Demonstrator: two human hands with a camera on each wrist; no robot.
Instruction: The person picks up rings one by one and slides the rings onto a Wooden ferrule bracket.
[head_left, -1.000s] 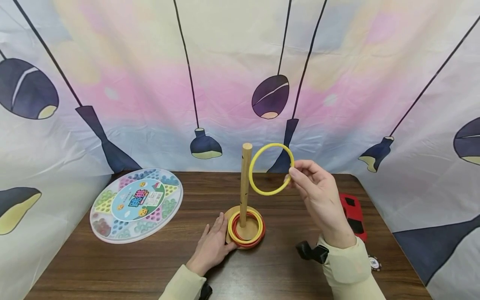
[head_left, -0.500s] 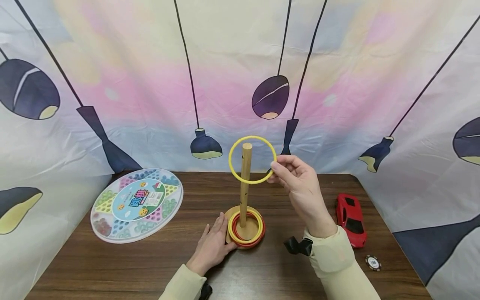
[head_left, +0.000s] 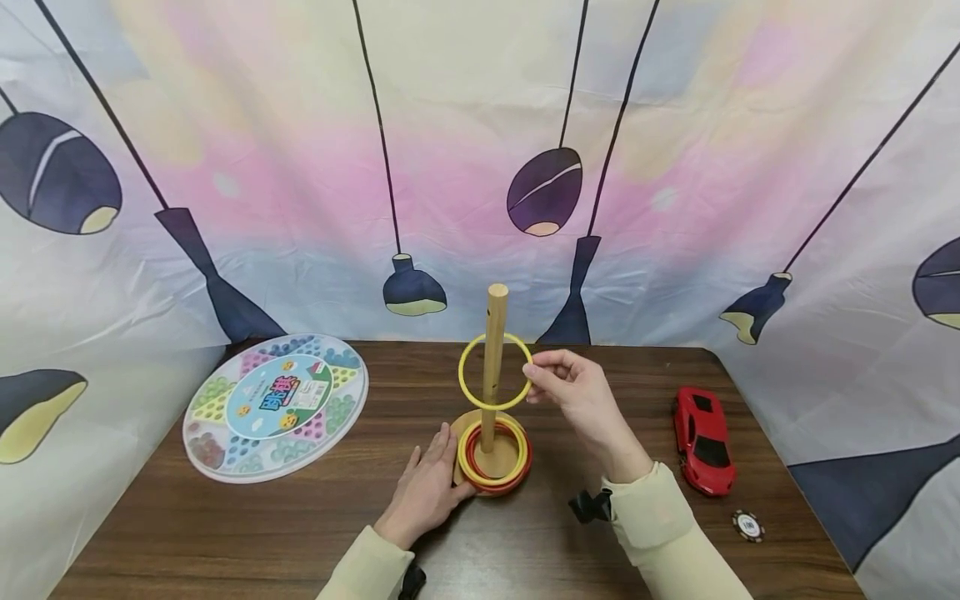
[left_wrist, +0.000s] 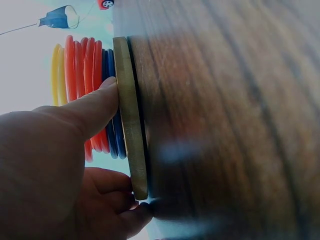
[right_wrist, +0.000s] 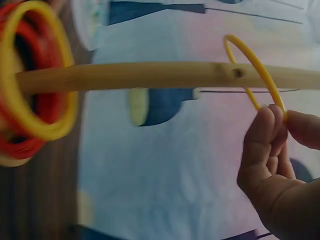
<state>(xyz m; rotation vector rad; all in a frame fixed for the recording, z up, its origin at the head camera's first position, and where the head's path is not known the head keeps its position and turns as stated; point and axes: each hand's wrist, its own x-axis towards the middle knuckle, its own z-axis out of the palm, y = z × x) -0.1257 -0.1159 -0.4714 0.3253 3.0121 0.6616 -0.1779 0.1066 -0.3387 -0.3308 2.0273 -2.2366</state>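
A wooden post (head_left: 494,342) stands upright on a round wooden base (head_left: 468,417). My right hand (head_left: 588,404) pinches the right side of a thin yellow ring (head_left: 465,387) between thumb and fingers. The ring loops round the post, partway down it. Around the foot of the post lies a stack of rings, with yellow rings (left_wrist: 61,70) on top, red rings (left_wrist: 82,65) in the middle and dark blue rings (left_wrist: 118,135) lowest. My left hand (head_left: 426,492) holds the left edge of the base, its thumb at the front rim beside the stack.
A round, flat marble game board (head_left: 345,408) lies at the left on the brown wooden table (head_left: 247,533). To the right are a red toy car (head_left: 705,442) and a poker chip (head_left: 747,526). A patterned cloth (head_left: 465,167) hangs behind the table.
My right hand has carried the yellow ring left from beside the post, over its top and down around it. The left hand stays at the base.
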